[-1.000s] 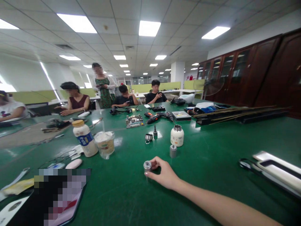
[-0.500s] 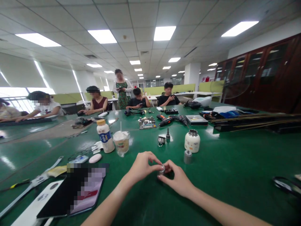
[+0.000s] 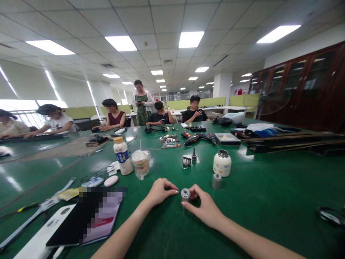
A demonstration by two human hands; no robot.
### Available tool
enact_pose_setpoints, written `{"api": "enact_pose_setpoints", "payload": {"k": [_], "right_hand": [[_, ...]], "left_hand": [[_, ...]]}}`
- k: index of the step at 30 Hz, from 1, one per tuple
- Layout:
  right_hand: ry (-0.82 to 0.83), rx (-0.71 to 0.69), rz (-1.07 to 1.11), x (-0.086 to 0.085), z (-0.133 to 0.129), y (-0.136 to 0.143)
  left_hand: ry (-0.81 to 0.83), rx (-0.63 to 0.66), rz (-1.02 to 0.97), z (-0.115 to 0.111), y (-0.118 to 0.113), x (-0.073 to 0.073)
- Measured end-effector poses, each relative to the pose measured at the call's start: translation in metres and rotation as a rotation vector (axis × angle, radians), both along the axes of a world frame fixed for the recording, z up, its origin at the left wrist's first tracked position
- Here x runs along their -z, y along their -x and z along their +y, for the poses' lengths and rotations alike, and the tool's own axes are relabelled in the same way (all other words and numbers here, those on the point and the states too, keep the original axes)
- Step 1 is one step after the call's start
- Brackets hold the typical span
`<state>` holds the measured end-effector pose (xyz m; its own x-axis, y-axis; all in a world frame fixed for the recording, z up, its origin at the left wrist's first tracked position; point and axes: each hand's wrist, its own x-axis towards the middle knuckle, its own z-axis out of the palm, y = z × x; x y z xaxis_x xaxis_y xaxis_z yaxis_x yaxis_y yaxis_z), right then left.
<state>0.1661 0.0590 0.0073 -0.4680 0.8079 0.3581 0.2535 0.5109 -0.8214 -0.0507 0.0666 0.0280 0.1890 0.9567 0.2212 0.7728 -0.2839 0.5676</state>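
A small silver metal cylinder (image 3: 185, 195) stands on the green table, its round top with a dark centre hole facing up. My right hand (image 3: 204, 205) holds it from the right between thumb and fingers. Just left of the cylinder is my left hand (image 3: 161, 191), its thumb and fingertips close together, with a small gap to the metal; whether something tiny is pinched there is too small to tell. A second grey metal cylinder (image 3: 216, 181) stands to the right, in front of a white bottle without a lid (image 3: 222, 163).
Beyond my hands are a metal cup-like part (image 3: 186, 162), a dark bit (image 3: 194, 156), a circuit board (image 3: 170, 141) and power drills (image 3: 201, 138). Drinks (image 3: 123, 157) and a tablet (image 3: 70, 219) lie left. Several people sit or stand across the table.
My left hand has moved left, off the top of the small cylinder, which now shows. My right hand stays around it. The whole view has shifted slightly.
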Motion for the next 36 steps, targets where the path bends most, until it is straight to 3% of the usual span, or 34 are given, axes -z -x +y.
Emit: {"api": "enact_pose_setpoints", "payload": {"k": [3, 6, 10, 13, 16, 22, 27, 36], "right_hand": [[0.008, -0.002, -0.011, -0.001, -0.001, 0.000], [0.009, 0.008, -0.028, -0.003, -0.001, 0.000], [0.000, 0.008, -0.032, -0.001, 0.000, 0.000], [0.000, -0.005, -0.017, 0.000, 0.001, 0.001], [-0.005, -0.028, 0.006, 0.001, 0.001, 0.001], [-0.013, -0.042, 0.017, 0.001, 0.000, 0.001], [-0.009, -0.028, 0.004, 0.000, 0.000, 0.000], [-0.015, -0.025, -0.004, 0.001, 0.001, 0.001]], "left_hand": [[-0.012, -0.021, -0.004, -0.001, -0.001, 0.006], [-0.029, -0.026, -0.020, -0.002, -0.002, 0.004], [-0.084, -0.037, -0.089, -0.003, -0.007, -0.015], [-0.092, 0.038, -0.138, -0.009, -0.017, -0.031], [-0.078, 0.099, -0.143, -0.016, -0.028, -0.039], [-0.093, 0.113, -0.111, -0.023, -0.035, -0.037], [-0.116, 0.175, -0.076, -0.026, -0.033, -0.044], [-0.251, 0.131, 0.028, -0.034, -0.046, -0.043]]}}
